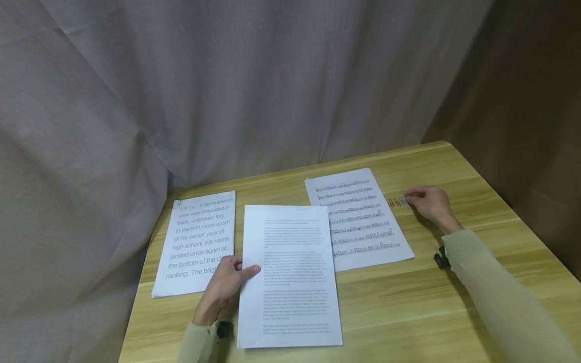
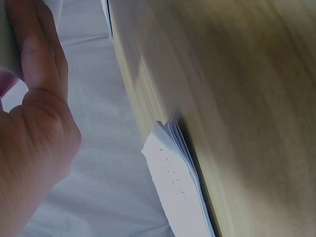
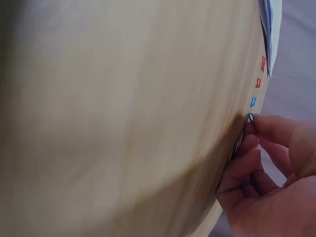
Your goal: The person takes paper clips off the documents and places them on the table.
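My left hand (image 1: 227,277) grips the left edge of a stack of printed text sheets (image 1: 290,277), with the thumb on top. In the left wrist view, part of that stack is cut off at the upper left corner. At the right, my right hand (image 1: 430,205) is low over the table, and its thumb and index finger pinch a blue paper clip (image 3: 251,117). Beside those fingertips lie another blue paper clip (image 3: 253,101) and red paper clips (image 3: 258,83) in a row.
Music sheets (image 1: 358,217) lie behind the held stack, partly covered by it in the head view. Large-print sheets (image 1: 195,247) with a clip (image 1: 179,203) at their top left corner lie at the left. A grey curtain (image 1: 254,91) hangs behind the wooden table (image 1: 390,312).
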Available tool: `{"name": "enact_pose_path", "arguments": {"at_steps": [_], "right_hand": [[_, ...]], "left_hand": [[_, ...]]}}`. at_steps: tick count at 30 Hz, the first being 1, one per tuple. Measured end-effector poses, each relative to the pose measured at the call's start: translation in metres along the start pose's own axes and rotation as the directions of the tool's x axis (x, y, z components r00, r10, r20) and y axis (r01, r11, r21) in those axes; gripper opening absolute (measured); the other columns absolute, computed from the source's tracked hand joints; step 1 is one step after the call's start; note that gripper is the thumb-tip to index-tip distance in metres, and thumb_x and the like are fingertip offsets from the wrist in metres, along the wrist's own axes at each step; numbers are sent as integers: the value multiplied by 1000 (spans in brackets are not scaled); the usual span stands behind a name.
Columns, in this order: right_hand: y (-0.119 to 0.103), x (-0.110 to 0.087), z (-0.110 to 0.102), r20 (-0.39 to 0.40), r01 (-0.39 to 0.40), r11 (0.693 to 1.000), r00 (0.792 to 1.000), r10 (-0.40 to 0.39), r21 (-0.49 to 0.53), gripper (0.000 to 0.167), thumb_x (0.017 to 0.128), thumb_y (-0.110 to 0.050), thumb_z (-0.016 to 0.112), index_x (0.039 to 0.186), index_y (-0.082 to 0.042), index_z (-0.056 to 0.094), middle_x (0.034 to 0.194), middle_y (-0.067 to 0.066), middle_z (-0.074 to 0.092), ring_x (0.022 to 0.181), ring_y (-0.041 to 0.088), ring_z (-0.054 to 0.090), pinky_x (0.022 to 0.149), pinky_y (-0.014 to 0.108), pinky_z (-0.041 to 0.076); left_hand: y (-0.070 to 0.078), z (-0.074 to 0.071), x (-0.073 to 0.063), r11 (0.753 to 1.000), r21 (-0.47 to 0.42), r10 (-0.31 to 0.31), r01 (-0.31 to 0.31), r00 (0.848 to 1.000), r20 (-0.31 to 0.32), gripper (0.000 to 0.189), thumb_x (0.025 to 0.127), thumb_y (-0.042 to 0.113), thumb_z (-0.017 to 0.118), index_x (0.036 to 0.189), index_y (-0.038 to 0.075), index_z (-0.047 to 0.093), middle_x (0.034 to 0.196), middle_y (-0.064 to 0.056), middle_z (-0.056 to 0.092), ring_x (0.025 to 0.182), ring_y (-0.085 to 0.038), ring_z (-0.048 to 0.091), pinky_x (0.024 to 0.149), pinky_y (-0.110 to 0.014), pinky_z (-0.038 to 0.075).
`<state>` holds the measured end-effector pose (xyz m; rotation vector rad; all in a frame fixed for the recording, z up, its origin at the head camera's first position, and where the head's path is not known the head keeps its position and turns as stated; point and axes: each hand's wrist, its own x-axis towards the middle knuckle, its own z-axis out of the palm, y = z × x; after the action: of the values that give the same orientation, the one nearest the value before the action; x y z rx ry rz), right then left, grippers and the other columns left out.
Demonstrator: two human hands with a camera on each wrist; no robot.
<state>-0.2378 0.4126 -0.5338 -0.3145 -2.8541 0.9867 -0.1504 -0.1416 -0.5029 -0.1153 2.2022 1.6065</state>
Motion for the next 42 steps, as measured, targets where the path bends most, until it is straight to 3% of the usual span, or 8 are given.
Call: {"name": "enact_pose_path", "arguments": {"at_steps": [9,14,17,22,29,35,42], "right_hand": [[0,-1,2,-25,-9,1000,1000,10,8,28,107,-15,68,124,6,75,119,34,74,103,44,69,74,31,47],[1,-8,-1,-105,1,998,994,6,63,32,107,-19,69,125,6,75,113,33,76,83,22,68,64,18,46],[-4,-16,-6,-110,-36,993,993,48,115,37,108,-25,66,130,4,73,112,30,75,76,9,60,59,19,47],[-21,-34,-13,-75,-65,984,994,78,169,40,110,-29,62,136,1,71,118,25,74,76,4,58,60,21,51],[-47,-65,-18,-13,-60,969,998,65,241,42,112,-33,61,138,-2,70,117,15,75,82,5,65,62,22,54],[-61,-84,-21,16,-32,956,999,28,290,38,111,-25,62,138,0,70,105,8,78,81,3,70,63,22,57],[-68,-104,-16,68,-38,944,998,17,329,36,111,-18,62,139,5,67,100,2,78,79,2,70,65,22,60]], "left_hand": [[4,-1,2,1000,-2,3,-3,1000,-6,21,98,7,77,114,-6,75,85,-10,81,71,-18,78,58,-23,57],[5,-3,3,1000,-4,7,-7,1000,-14,21,99,7,76,114,-7,74,85,-11,81,72,-19,79,61,-24,60],[6,-6,4,1000,-3,5,-5,999,-42,19,100,6,75,113,-7,74,86,-11,80,73,-19,79,62,-25,61],[9,-9,9,1000,1,-3,3,994,-111,17,100,6,75,111,-7,74,87,-13,80,70,-18,78,60,-26,62],[16,-18,26,999,49,2,5,989,-148,22,101,9,75,117,-6,75,90,-14,81,71,-14,75,61,-25,58],[20,-31,45,993,112,-15,34,986,-167,26,104,14,73,123,-4,73,95,-13,81,70,-12,69,60,-23,51],[23,-38,69,981,172,-60,90,983,-173,34,105,20,71,129,-4,71,109,-18,81,82,-17,76,71,-26,59]]}}
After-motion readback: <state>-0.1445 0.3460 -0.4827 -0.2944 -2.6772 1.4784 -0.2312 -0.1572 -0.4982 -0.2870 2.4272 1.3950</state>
